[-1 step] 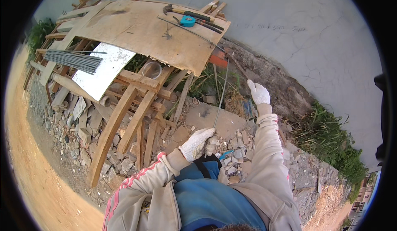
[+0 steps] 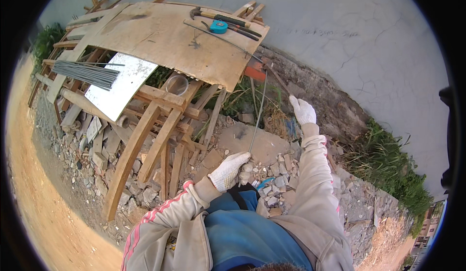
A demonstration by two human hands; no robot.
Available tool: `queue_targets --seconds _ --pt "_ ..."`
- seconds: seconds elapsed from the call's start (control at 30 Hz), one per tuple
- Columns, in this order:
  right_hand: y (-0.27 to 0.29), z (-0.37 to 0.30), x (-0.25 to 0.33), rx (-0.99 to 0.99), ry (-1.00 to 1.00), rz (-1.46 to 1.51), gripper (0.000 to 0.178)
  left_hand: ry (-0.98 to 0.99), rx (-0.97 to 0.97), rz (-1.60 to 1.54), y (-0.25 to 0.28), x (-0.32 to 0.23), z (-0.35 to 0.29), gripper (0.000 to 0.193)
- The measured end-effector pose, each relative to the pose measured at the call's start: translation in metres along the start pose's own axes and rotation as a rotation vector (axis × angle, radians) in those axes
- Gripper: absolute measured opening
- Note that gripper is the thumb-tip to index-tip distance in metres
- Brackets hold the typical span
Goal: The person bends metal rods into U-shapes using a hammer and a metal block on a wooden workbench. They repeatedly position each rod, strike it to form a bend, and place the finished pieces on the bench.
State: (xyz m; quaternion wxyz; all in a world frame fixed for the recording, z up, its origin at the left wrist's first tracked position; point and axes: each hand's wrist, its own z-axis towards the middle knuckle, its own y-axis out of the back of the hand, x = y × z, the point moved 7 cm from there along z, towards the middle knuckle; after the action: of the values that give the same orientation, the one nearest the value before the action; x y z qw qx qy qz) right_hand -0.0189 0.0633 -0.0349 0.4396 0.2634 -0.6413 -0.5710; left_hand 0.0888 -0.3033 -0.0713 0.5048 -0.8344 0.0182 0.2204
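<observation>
My left hand (image 2: 230, 171), in a white knit glove, is closed around the lower end of a thin steel rod (image 2: 258, 113). That rod runs up to an orange metal piece (image 2: 255, 70) at the board's right end. My right hand (image 2: 304, 110), gloved too, grips the end of a rusty bar (image 2: 279, 81), whose other end meets the rod by the orange piece. From there a thin length of rod (image 2: 221, 39) slants across the plywood board (image 2: 160, 31); whether it is the same rod, bent, I cannot tell.
On the board lie a hammer (image 2: 213, 16), a teal tape measure (image 2: 218, 27) and dark-handled pliers (image 2: 244, 32). A bundle of steel rods (image 2: 85, 73) rests by a white panel (image 2: 119, 84). Timber beams (image 2: 130, 162) jut toward me over rubble (image 2: 141, 193). A grey wall (image 2: 349, 52) rises beyond.
</observation>
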Motion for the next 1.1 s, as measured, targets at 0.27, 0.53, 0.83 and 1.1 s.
queue_targets --seconds 0.27,0.53,0.83,1.1 --pt "0.002 -0.056 -0.115 0.233 0.001 0.298 0.057 -0.018 -0.203 0.153 0.005 0.0 -0.004 0.03" --pt "0.043 -0.09 -0.156 -0.045 0.084 0.011 0.053 -0.079 -0.296 0.192 0.0 0.016 0.01 0.031" --pt "0.066 -0.116 -0.128 -0.098 -0.022 -0.173 0.061 -0.05 -0.245 0.127 0.012 0.007 0.004 0.025" --pt "0.047 -0.161 -0.088 -0.084 -0.177 -0.085 0.068 -0.068 -0.219 0.273 0.042 -0.044 -0.023 0.024"
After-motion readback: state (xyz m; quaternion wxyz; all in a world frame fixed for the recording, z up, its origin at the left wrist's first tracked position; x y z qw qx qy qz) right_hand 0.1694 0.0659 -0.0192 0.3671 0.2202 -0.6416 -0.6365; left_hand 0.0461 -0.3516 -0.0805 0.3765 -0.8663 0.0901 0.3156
